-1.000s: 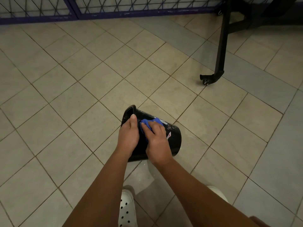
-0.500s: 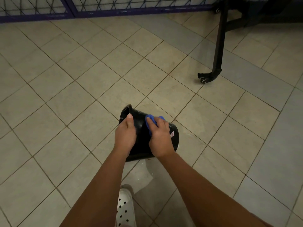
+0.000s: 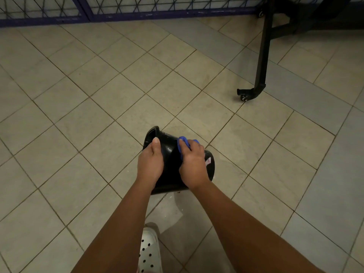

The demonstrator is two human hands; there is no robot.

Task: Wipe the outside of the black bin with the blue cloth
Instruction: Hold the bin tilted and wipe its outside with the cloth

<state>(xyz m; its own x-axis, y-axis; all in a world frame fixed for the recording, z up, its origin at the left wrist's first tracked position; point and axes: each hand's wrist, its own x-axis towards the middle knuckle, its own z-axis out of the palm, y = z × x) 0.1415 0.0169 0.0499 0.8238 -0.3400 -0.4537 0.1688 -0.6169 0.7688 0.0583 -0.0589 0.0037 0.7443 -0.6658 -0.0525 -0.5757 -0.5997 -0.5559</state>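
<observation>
A small black bin (image 3: 170, 152) is held tilted on its side above the tiled floor, with its open rim up and to the left. My left hand (image 3: 150, 163) grips the bin's side near the rim, thumb pointing up along it. My right hand (image 3: 194, 163) presses a blue cloth (image 3: 182, 143) against the bin's upper side; only a bunched edge of the cloth shows past my fingers. A small pink and white label (image 3: 208, 161) sits on the bin just right of my right hand.
A black metal frame leg (image 3: 262, 56) ends in a caster (image 3: 244, 98) on the floor to the upper right. A purple wire fence (image 3: 137, 8) runs along the far edge. My white perforated shoe (image 3: 148, 251) stands below the bin.
My right hand has slid the blue cloth a little to the right along the bin's upper side. The left hand keeps its grip near the rim.
</observation>
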